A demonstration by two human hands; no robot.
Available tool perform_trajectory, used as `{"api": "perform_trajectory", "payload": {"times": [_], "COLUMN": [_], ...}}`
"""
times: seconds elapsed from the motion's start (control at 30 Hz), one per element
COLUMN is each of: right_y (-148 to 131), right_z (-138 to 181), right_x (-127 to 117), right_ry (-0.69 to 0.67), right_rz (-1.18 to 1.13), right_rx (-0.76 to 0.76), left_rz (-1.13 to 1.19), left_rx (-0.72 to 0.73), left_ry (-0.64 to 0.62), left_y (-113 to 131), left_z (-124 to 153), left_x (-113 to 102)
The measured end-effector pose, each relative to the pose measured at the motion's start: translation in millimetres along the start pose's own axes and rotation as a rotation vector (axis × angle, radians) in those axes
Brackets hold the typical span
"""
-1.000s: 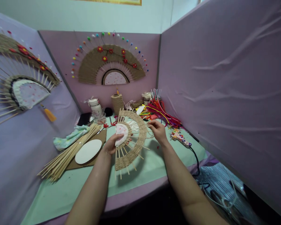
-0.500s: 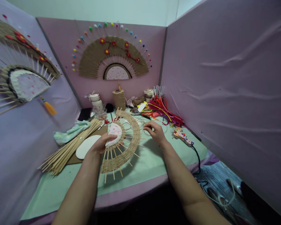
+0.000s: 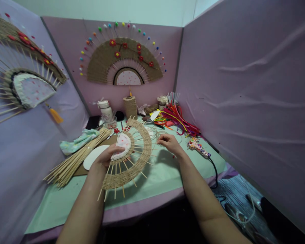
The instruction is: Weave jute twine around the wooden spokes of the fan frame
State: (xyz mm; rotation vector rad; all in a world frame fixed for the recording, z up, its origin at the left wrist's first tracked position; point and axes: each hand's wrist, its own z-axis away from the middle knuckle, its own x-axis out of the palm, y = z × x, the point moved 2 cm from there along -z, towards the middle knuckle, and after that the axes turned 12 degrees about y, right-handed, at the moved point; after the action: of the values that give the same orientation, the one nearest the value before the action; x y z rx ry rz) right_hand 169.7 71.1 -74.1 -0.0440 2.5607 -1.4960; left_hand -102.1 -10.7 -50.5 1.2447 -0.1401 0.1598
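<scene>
In my left hand [image 3: 108,154] is a half-round woven fan [image 3: 142,152], tilted, its thin sticks poking out past the outer band. My thumb lies on the fan's spotted white centre, and the other fingers are behind it. Just right of the fan's edge, my right hand [image 3: 169,142] is closed, thumb and fingertips pinched on a thin pale cord [image 3: 165,133]. Loops of this cord lie on the table behind the hand. Where the cord meets the weave is too fine to make out.
A bundle of sticks [image 3: 77,159] and a white oval [image 3: 95,157] lie left. A twine spool [image 3: 130,107], a white bottle [image 3: 105,110] and red pipe cleaners [image 3: 179,117] stand or lie behind. A glue gun [image 3: 199,148] rests right. A finished fan [image 3: 101,67] hangs on the back wall.
The fan has turned a little clockwise in my left hand, its lower end swinging left. My right hand stays pinched beside the edge, slightly lower.
</scene>
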Motion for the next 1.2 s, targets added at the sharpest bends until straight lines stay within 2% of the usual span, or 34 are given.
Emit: {"api": "perform_trajectory", "payload": {"times": [0.17,0.3,0.67,0.87,1.03,1.2], "right_y": [-4.5,-2.0,1.0,-0.4,0.2,0.2], "right_z": [0.9,0.9,-0.4,-0.9,0.8,0.5], "right_x": [-1.6,-0.9,2.3,-0.8,-4.3,-5.3], "right_ry": [-0.026,0.007,0.032,0.169,0.292,0.248], "right_rz": [-0.126,-0.099,0.013,0.097,0.173,0.195], "right_rx": [0.059,0.051,-0.098,-0.191,-0.242,-0.305], "left_rz": [0.059,0.039,0.078,0.094,0.089,0.067], "left_rx": [-0.012,-0.033,-0.036,-0.055,-0.073,-0.103], "left_ry": [-0.041,-0.049,-0.019,-0.017,-0.011,-0.010], "left_y": [-2.3,-3.3,-6.1,-4.1,-3.2,-2.1], "left_z": [-1.4,0.0,-1.2,8.8,7.0,5.8], "left_x": [-0.9,3.6,8.6,17.1,18.9,20.1]}}
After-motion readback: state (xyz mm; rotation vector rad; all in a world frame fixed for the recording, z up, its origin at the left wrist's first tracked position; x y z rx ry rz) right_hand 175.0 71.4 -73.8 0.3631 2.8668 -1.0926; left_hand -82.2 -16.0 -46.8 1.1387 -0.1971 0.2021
